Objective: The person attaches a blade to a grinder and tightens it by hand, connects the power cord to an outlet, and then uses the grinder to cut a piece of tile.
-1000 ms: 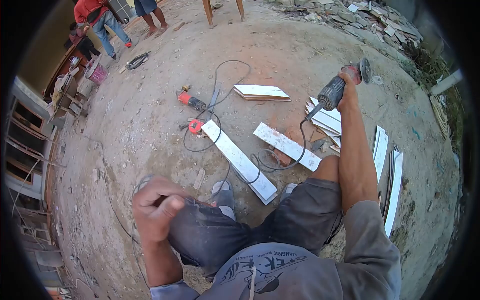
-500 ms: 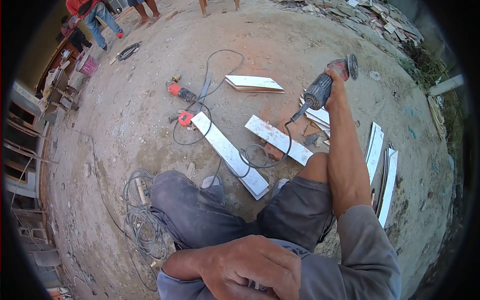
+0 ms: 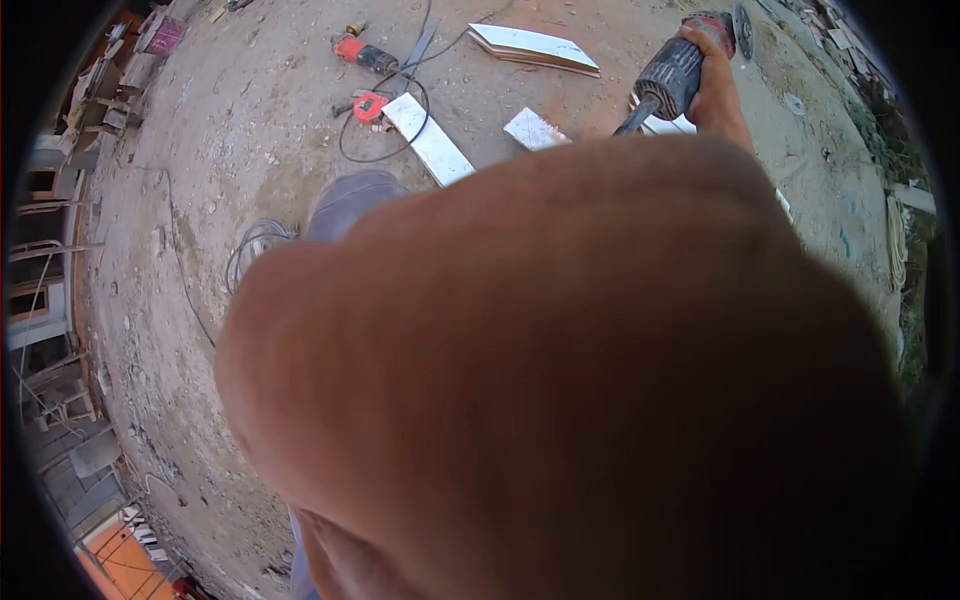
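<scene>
My right hand (image 3: 711,78) is wrapped round an angle grinder (image 3: 671,77) at the upper right, its disc (image 3: 743,31) pointing up and away. Very close to the camera, my left hand (image 3: 520,330) fills the middle and bottom of the view, dark and blurred. Its fingers cannot be made out. Above it on the ground lie a long white tile strip (image 3: 430,139), partly covered by the hand, and the end of another strip (image 3: 535,129). A stack of strips (image 3: 535,48) lies farther up.
A second red and black power tool (image 3: 366,55) and a red tape measure (image 3: 370,107) lie at the upper left, with cable looped around them. A pink bucket (image 3: 165,36) stands at the far left. Broken rubble lines the right edge.
My left hand has risen from my lap to right before the camera, hiding my legs and several strips. The view has tilted down, and the grinder appears higher, still in my right hand.
</scene>
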A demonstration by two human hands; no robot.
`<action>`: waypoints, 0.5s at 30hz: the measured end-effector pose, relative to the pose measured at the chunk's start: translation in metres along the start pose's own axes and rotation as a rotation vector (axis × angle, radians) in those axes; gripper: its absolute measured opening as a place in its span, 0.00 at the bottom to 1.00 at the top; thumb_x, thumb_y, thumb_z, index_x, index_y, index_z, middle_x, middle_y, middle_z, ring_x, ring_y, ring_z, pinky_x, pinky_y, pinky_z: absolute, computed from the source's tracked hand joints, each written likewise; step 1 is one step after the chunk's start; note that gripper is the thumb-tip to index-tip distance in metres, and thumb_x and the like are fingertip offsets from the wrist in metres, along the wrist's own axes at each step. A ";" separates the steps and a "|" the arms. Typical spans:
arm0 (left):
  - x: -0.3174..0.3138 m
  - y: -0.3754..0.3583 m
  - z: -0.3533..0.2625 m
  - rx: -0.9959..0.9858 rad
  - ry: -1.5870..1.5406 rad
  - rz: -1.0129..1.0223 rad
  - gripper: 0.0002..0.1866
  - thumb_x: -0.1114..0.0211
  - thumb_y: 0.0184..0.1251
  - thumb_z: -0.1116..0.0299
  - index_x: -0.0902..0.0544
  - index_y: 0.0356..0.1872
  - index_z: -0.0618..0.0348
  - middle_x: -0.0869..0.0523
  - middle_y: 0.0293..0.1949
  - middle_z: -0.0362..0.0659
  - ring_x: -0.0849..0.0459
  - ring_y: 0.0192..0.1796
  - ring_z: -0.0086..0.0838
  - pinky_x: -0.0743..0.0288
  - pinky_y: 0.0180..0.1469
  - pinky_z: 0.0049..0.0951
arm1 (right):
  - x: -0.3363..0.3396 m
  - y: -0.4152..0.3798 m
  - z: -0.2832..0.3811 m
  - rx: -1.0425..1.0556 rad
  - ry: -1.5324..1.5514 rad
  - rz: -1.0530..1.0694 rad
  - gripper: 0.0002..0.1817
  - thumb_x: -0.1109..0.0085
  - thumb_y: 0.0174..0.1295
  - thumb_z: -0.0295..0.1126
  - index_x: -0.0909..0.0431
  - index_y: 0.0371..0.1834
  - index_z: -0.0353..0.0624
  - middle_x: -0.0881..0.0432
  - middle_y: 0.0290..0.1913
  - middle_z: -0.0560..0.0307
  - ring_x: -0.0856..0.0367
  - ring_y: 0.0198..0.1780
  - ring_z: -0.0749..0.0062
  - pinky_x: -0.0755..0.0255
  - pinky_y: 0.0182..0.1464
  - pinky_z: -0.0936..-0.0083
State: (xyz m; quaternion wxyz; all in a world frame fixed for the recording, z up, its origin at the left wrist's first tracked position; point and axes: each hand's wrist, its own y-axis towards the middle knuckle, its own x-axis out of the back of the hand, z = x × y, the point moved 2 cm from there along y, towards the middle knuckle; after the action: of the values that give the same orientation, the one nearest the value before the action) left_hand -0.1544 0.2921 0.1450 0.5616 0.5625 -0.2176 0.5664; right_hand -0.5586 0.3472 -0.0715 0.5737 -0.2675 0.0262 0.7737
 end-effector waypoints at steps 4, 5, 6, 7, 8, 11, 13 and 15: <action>-0.056 0.008 0.015 -0.519 -2.167 0.188 0.14 0.28 0.63 0.65 0.17 0.38 0.69 0.16 0.31 0.46 0.17 0.27 0.26 0.24 0.27 0.25 | -0.010 -0.003 0.001 -0.007 -0.045 0.058 0.10 0.33 0.55 0.35 0.23 0.30 0.44 0.21 0.24 0.59 0.20 0.22 0.66 0.21 0.29 0.67; -0.066 0.004 0.020 -0.667 -2.712 0.203 0.15 0.26 0.61 0.66 0.16 0.38 0.71 0.14 0.32 0.48 0.16 0.28 0.28 0.24 0.27 0.27 | -0.008 -0.002 -0.001 -0.012 -0.061 0.057 0.10 0.33 0.55 0.35 0.24 0.30 0.44 0.21 0.24 0.59 0.21 0.22 0.67 0.21 0.28 0.68; -0.072 -0.013 0.013 -0.267 -2.621 0.005 0.17 0.26 0.60 0.61 0.15 0.29 0.68 0.13 0.33 0.47 0.18 0.25 0.29 0.21 0.28 0.26 | 0.003 -0.005 0.001 -0.021 -0.025 0.093 0.11 0.33 0.56 0.36 0.24 0.32 0.43 0.21 0.24 0.57 0.21 0.22 0.65 0.20 0.28 0.67; -0.079 -0.026 0.024 -0.237 -2.560 -0.086 0.17 0.26 0.60 0.61 0.15 0.29 0.68 0.13 0.33 0.47 0.18 0.25 0.29 0.21 0.28 0.26 | -0.016 0.000 -0.006 -0.052 0.012 0.185 0.12 0.34 0.57 0.37 0.24 0.34 0.42 0.21 0.24 0.56 0.21 0.21 0.64 0.20 0.28 0.65; -0.084 -0.034 0.025 -0.349 -2.580 -0.026 0.15 0.26 0.59 0.62 0.15 0.34 0.67 0.14 0.32 0.45 0.18 0.27 0.29 0.24 0.30 0.26 | -0.014 0.003 -0.004 -0.056 -0.017 0.195 0.12 0.34 0.57 0.37 0.25 0.34 0.42 0.21 0.24 0.55 0.20 0.22 0.62 0.19 0.28 0.65; -0.085 -0.063 0.032 -0.438 -2.601 0.002 0.17 0.26 0.59 0.61 0.15 0.40 0.66 0.14 0.31 0.44 0.19 0.28 0.28 0.28 0.31 0.24 | -0.021 -0.010 0.001 -0.065 -0.100 0.146 0.14 0.34 0.57 0.38 0.25 0.35 0.40 0.20 0.27 0.49 0.17 0.25 0.57 0.18 0.30 0.63; -0.084 -0.078 0.038 -0.425 -2.630 -0.040 0.18 0.25 0.59 0.60 0.15 0.42 0.65 0.14 0.31 0.44 0.19 0.28 0.27 0.27 0.31 0.24 | -0.012 0.002 0.001 -0.074 -0.080 0.190 0.16 0.34 0.57 0.39 0.25 0.36 0.39 0.19 0.28 0.47 0.16 0.29 0.55 0.17 0.31 0.62; -0.084 -0.088 0.053 -0.425 -2.593 -0.243 0.12 0.27 0.63 0.67 0.15 0.37 0.69 0.13 0.31 0.46 0.14 0.28 0.30 0.22 0.29 0.28 | -0.012 0.002 0.003 -0.076 -0.104 0.125 0.12 0.35 0.57 0.38 0.23 0.36 0.42 0.20 0.26 0.50 0.17 0.26 0.57 0.17 0.33 0.62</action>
State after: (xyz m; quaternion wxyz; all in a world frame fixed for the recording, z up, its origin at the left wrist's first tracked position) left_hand -0.0783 0.2372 0.0512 0.0709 0.6107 -0.6270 -0.4785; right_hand -0.5594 0.3370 -0.0643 0.5143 -0.2461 -0.0162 0.8214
